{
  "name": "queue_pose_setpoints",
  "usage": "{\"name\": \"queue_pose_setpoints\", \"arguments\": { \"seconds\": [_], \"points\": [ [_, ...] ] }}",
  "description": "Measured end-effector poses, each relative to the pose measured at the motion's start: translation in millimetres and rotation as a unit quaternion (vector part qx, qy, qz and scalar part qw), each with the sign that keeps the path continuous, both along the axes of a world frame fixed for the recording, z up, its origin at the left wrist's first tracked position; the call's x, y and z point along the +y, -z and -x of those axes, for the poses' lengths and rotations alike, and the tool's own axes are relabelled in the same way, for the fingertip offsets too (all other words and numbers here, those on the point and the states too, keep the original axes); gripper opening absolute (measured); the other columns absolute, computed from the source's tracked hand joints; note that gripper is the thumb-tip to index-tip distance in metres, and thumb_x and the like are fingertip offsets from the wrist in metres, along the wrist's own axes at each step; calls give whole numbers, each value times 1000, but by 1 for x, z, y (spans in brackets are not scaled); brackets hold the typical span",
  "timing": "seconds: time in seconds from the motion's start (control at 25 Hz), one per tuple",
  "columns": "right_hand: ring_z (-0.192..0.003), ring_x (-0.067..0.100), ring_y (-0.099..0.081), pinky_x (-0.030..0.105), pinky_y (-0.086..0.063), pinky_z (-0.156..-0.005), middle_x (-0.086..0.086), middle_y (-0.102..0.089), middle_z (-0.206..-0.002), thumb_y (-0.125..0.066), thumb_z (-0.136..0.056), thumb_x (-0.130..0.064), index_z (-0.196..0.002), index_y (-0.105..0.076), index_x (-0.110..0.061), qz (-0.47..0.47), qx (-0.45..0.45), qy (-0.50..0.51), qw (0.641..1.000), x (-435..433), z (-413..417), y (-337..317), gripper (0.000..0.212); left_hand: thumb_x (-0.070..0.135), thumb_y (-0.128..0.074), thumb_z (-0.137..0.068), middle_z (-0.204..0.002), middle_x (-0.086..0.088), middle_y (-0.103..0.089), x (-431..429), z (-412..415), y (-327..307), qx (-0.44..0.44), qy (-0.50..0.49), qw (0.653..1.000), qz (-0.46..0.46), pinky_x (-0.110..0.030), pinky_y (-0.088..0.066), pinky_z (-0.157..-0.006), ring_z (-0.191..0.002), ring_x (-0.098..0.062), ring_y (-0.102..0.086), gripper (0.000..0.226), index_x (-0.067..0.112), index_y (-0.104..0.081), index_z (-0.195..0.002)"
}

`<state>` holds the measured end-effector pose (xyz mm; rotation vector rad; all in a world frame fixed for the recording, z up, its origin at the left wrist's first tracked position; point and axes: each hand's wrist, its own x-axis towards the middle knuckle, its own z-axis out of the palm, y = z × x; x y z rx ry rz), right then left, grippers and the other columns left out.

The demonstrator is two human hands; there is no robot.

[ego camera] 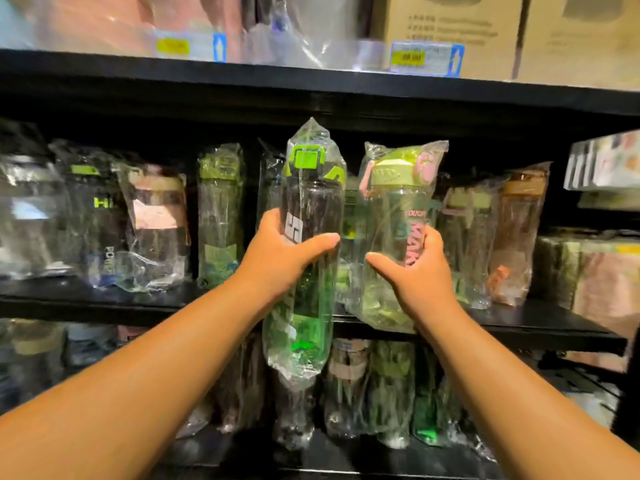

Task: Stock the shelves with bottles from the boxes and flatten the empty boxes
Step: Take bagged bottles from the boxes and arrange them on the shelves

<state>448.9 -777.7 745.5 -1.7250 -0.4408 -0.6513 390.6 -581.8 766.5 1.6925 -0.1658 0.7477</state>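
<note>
Then both arms reached forward to the black middle shelf [104, 301]. The left hand [277, 254] gripped a dark bottle with a bright green lid [311, 195], still in its clear plastic bag, with the thumb across the near side and the fingers curled behind. This bottle stood almost upright in the air in front of the shelf, and its lower end hung below the shelf edge. The right hand [420, 271] clasped a pale green bottle with a pink strap [394, 206], also bagged, just to the right, at the shelf's front edge. Behind them a row of bagged bottles [218, 216] filled the shelf. Cardboard boxes [450, 26] stood on the shelf above.
</note>
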Motion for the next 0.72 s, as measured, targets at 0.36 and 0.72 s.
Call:
{"name": "queue_pose_setpoints", "arguments": {
  "seconds": [0.36,0.72],
  "points": [
    [-134,11,-39,27,-32,-110,0,-34,-152,-79,-79,-42,-153,-21,-16,13,5,50,999,56,-41,32,98,56,-86,-53,-110,-1,-73,43,-34,7,25,44,998,46,-44,-56,-92,-99,-18,-72,82,19,-58,-121],
    [-140,27,-20,47,-27,-112,4,-15,-154,-67,-82,-60,-157,-1,-25,169,35,121,978,56,-44,38,105,33,-77,-81,-107,4,-72,46,-31,-3,12,66,995,78,-21,-55,-68,-85,-3,-72,42,21,-56,-116]
  ]
}}
